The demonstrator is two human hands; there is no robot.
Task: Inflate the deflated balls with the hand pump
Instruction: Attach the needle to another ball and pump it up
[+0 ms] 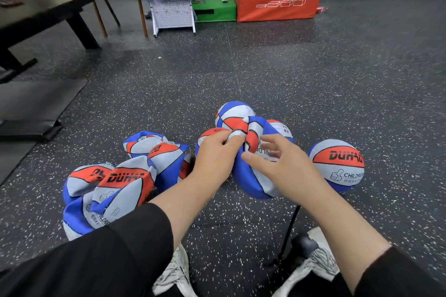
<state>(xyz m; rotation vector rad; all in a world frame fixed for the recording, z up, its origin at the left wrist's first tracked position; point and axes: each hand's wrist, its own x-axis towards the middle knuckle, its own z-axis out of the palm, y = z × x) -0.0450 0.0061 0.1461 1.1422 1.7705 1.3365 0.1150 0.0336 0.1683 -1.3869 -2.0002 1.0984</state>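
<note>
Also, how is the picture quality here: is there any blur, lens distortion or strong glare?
Head view: wide-angle bending, the floor seam and table edges curve outward; right hand fingers slightly motion-blurred, left hand sharper; even soft light, no harsh glare; print on the round ball readable.

Open floor (265, 67) ahead, flat balls (115, 183) crowding left, round ball (337, 164) right, perhaps pump hose (290, 226) underneath

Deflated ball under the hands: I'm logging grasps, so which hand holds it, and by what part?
The left hand pinches the crumpled ball at its folded top edge; the right hand rests open on its side.
</note>
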